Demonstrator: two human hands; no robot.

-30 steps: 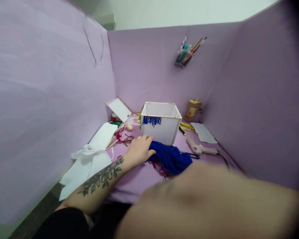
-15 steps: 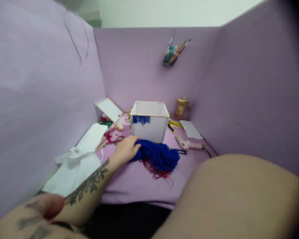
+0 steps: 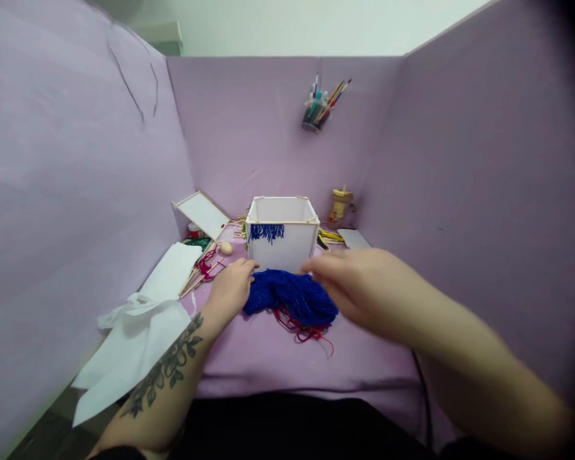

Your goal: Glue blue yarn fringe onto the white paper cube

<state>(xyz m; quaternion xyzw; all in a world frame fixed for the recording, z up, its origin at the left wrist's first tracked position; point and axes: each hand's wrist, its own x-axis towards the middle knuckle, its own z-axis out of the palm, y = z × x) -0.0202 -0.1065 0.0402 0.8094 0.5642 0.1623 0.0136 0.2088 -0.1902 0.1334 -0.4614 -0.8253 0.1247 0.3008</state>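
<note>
A hank of blue yarn [image 3: 292,299] lies on the table in front of a white open-topped box [image 3: 294,252]. Short blue strands [image 3: 267,232] hang along the upper left of the box's front. My left hand [image 3: 232,284] rests at the hank's left end, its fingers stretched towards the foot of the box and its thumb apart. Over the hank's right end is my right hand [image 3: 354,284], slightly blurred, with fingertips drawn together near the box's lower right corner. Whether a strand sits between them is too small to tell. Red cord [image 3: 301,327] sticks out beneath the hank.
White cloth and paper [image 3: 158,297] lie at the left, beside thin wooden sticks [image 3: 199,281] and an egg-shaped piece [image 3: 225,248]. A framed white panel [image 3: 204,214] leans behind. A cup of brushes [image 3: 316,115] hangs on the back wall. A yellow-brown ornament [image 3: 340,206] stands back right.
My right arm has swung in from the near right, bringing that hand over the yarn's right end and hiding the glue gun. My left hand has shifted slightly off the yarn. The view has shifted slightly.
</note>
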